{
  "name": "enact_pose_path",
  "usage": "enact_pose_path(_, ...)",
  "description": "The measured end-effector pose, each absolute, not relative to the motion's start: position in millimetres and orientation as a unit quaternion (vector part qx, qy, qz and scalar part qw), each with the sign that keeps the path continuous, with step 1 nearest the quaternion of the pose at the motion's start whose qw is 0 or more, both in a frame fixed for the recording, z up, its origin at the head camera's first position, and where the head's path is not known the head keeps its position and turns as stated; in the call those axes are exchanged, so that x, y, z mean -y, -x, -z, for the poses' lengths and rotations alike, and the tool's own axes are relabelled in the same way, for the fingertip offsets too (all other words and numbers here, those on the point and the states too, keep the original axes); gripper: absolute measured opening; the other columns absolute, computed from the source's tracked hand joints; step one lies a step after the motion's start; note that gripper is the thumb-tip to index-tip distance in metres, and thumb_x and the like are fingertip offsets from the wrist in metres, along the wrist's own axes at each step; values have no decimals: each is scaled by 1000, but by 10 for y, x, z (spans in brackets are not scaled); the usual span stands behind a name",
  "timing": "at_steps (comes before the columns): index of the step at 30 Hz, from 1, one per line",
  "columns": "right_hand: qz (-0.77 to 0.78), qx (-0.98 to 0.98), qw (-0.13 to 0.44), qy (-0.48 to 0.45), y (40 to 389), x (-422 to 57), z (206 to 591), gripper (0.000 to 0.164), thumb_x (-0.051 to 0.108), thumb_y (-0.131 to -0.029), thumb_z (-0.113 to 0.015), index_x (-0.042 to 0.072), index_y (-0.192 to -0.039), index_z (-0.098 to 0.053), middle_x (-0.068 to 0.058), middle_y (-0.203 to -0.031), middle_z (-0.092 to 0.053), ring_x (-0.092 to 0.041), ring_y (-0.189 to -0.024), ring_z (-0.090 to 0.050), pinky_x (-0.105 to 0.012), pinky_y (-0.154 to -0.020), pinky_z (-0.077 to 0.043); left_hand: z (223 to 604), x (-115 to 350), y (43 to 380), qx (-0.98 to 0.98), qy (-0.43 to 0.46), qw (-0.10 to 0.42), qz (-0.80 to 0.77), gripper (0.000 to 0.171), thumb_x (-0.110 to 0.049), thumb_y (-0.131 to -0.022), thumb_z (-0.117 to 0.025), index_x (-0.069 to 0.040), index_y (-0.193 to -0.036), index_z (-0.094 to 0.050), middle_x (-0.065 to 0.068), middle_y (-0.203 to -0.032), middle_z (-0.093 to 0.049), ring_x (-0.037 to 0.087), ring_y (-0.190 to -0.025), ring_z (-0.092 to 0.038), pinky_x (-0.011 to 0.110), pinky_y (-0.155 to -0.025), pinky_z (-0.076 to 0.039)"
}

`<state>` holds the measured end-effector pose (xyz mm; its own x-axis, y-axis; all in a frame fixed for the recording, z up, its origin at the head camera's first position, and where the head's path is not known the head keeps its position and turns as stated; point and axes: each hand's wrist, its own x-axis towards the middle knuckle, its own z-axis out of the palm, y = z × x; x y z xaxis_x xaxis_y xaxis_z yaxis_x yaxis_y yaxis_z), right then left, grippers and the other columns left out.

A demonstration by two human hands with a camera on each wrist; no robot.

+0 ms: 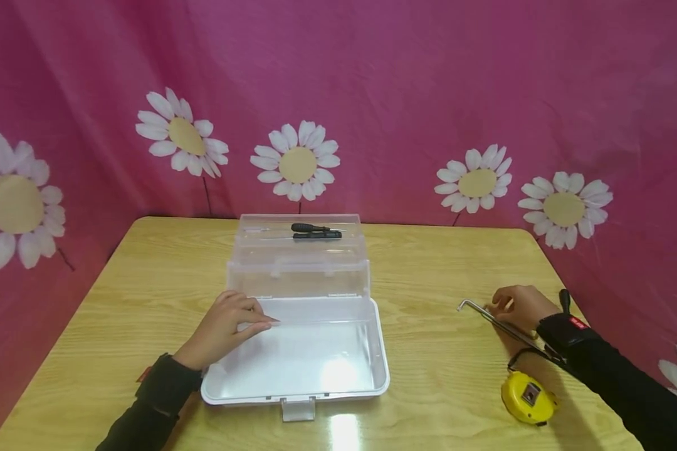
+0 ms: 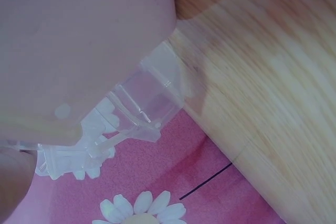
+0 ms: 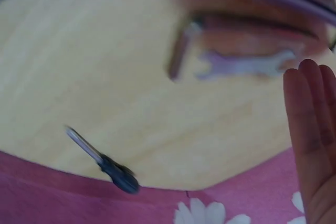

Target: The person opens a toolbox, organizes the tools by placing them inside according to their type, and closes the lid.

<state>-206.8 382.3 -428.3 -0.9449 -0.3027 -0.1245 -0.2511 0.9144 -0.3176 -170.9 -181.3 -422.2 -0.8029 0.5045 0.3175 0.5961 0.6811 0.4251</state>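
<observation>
A white toolbox (image 1: 380, 351) stands on the table with its clear lid (image 1: 299, 279) folded back. My left hand (image 1: 234, 326) rests at the box's left rim, fingers loosely bent and reaching over the inside. On the right, my right hand (image 1: 521, 307) is low over the table beside a long bent metal rod (image 1: 485, 315). In the right wrist view, its fingers (image 3: 310, 114) are straight. An open-end wrench (image 3: 247, 65) lies right at their tips. Next to it is a blurred L-shaped tool (image 3: 180, 51). My hand hides both in the head view.
A yellow tape measure (image 1: 524, 398) with a dark strap lies below my right wrist. Beyond that wrist lies a black-handled screwdriver (image 3: 119, 174). Two dark-handled tools (image 1: 318, 235) sit in the clear lid. A pink flowered curtain (image 1: 383, 113) hangs behind the table.
</observation>
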Motion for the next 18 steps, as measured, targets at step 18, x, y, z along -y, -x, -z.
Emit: enact_pose_path(18,161,-982,55,77,2013,-4172,4292,20,16,-78,-73,1,-90,-68,-9,-78,-66,-15,-66,-59,-29,-58,-47,4231,1802,1712,917,292,80,259,13,-26,-81,-71,-26,-93,-77,-17,-77,-59,4,-80,-45,36,-85,-35)
